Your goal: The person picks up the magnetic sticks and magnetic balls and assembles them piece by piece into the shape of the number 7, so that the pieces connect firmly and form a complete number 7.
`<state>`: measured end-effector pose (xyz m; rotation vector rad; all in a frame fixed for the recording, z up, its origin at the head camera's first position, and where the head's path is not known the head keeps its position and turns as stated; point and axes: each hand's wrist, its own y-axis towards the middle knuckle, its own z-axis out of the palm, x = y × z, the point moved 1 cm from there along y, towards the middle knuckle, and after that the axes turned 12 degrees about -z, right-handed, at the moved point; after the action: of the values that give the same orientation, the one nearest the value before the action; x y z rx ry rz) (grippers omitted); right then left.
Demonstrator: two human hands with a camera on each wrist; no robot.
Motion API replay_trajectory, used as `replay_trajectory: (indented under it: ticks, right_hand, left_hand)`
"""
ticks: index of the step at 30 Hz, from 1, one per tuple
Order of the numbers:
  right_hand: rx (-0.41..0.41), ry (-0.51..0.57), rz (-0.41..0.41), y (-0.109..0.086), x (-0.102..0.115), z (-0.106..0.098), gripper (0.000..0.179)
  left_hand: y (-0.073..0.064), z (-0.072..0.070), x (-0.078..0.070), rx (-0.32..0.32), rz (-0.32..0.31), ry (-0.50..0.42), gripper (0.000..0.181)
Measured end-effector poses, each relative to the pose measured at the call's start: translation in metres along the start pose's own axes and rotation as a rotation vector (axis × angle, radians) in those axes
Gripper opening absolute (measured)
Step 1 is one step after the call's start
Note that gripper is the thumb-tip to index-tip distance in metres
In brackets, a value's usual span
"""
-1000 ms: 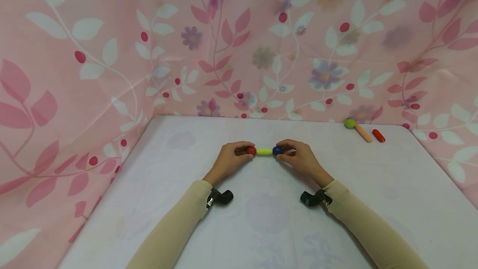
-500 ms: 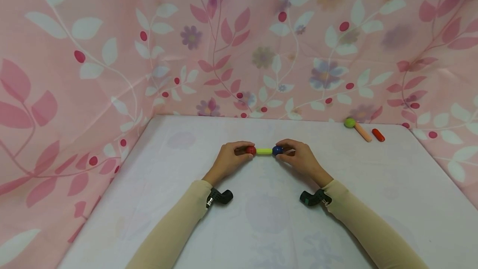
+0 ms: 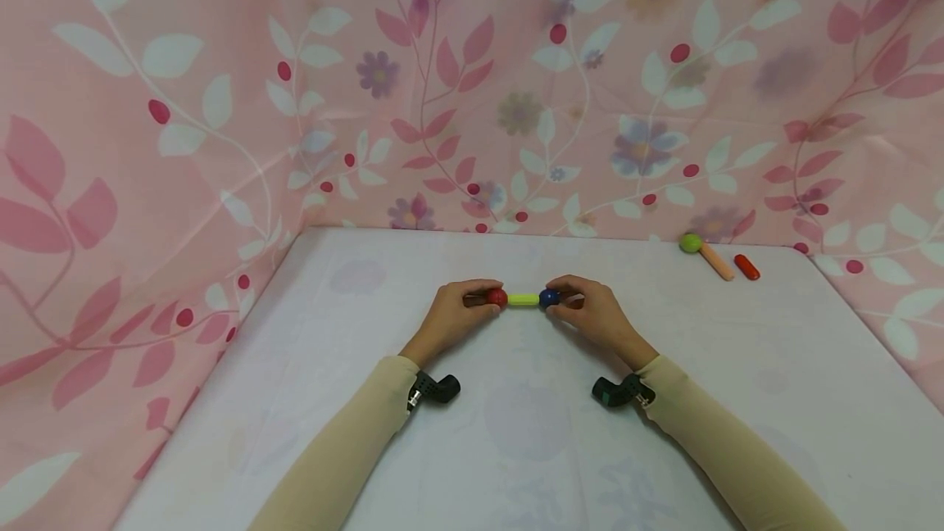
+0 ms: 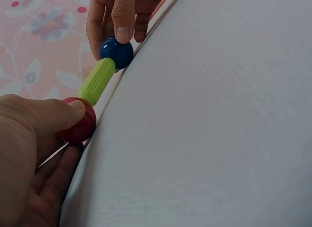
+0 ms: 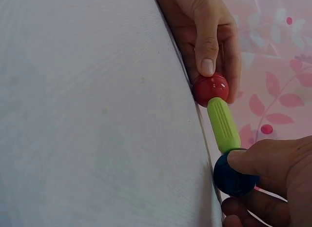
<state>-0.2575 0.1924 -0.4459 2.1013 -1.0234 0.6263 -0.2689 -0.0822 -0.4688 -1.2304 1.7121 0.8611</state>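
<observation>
A ridged yellow-green rod [image 3: 524, 300] joins a red ball [image 3: 498, 297] on the left to a blue ball [image 3: 548, 297] on the right. My left hand [image 3: 459, 310] pinches the red ball between thumb and fingers. On the other end, my right hand [image 3: 593, 310] pinches the blue ball the same way. The left wrist view shows the rod [image 4: 97, 81] meeting both balls end to end. In the right wrist view my right thumb lies over the blue ball [image 5: 235, 174], and part of that ball is hidden by it.
At the back right of the white-covered table [image 3: 516, 433] lies a green ball [image 3: 691, 243] with an orange rod [image 3: 717, 261] attached. A short red rod [image 3: 747, 267] lies beside it. A pink floral curtain [image 3: 472, 88] rises behind the table's far edge.
</observation>
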Motion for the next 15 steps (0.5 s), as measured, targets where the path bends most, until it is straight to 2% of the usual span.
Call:
replay_trajectory:
  ticks: [15]
  right_hand:
    - [0.001,0.016,-0.011,-0.0019,-0.0008,-0.0001,0.035]
  left_hand:
    - [0.0001,0.0009,0.0012,-0.016,0.017,0.036,0.039]
